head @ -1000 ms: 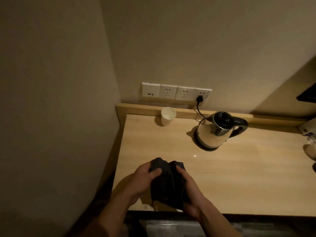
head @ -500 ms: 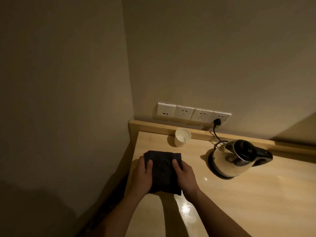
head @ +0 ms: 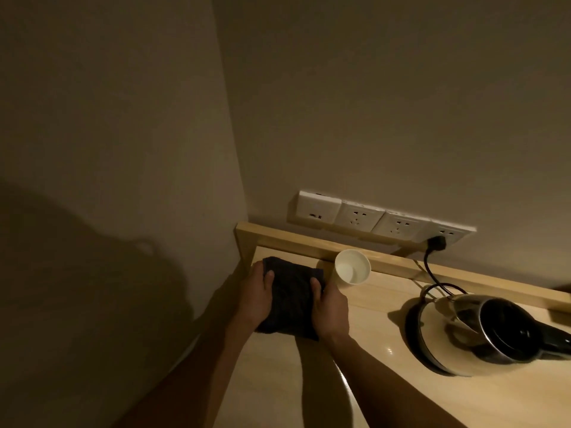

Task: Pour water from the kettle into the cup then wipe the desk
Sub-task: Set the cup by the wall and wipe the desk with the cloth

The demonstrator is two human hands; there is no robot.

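Note:
A dark folded cloth [head: 292, 296] lies flat on the light wooden desk [head: 386, 396], in its far left corner. My left hand [head: 258, 296] presses on the cloth's left side and my right hand [head: 330, 308] on its right side, thumbs on top. A white paper cup [head: 352, 267] stands upright just right of the cloth, close to my right hand's fingers, against the desk's raised back ledge. The steel kettle [head: 482, 332] with a black lid and handle sits on its base at the right.
A row of white wall sockets [head: 383, 219] runs above the back ledge; the kettle's black cord [head: 431, 270] is plugged into the rightmost one. Walls close the desk off at the left and back. A wet shine [head: 389, 350] shows on the desk near the kettle.
Both hands have pushed the cloth away from me along the desk, from the front edge to the far left corner beside the cup. The view has moved closer.

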